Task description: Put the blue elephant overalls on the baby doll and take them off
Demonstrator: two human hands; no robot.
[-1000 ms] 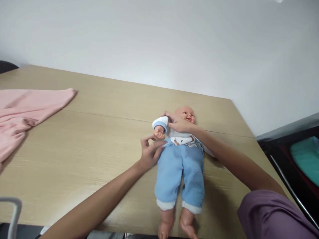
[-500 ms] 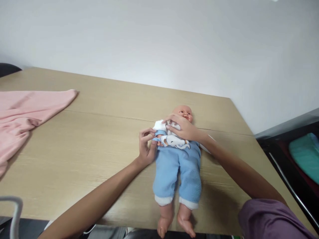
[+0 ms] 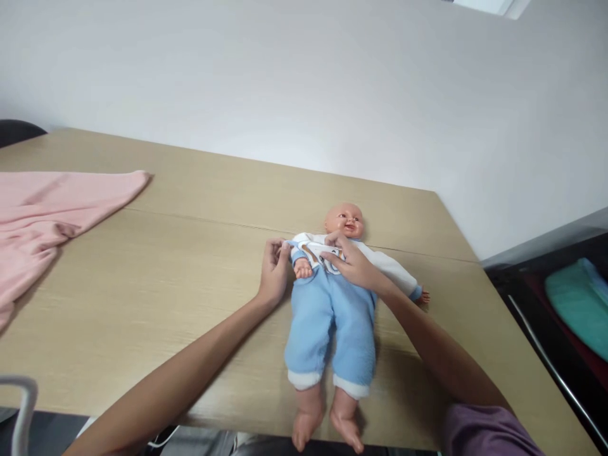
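Note:
A baby doll (image 3: 345,221) lies on its back on the wooden table (image 3: 156,266), feet toward me, in blue trousers (image 3: 332,329) and a white top with blue cuffs (image 3: 380,263). My left hand (image 3: 274,273) is closed, pinching the top's sleeve at the doll's shoulder on the left side. The doll's small hand shows just right of it. My right hand (image 3: 349,261) lies on the doll's chest, fingers gripping the bunched front of the top. The doll's other arm stretches out to the right on the table.
A pink cloth (image 3: 52,215) lies spread at the table's left end. A dark chair back (image 3: 16,130) shows at far left. Right of the table stands a dark bin holding a teal cloth (image 3: 577,304). A white curved bar (image 3: 23,411) sits at bottom left.
The doll's left-side arm has come down from raised to bent against its body. My left hand moved up to the shoulder sleeve; my right hand slid down from shoulder to chest. The far arm now shows.

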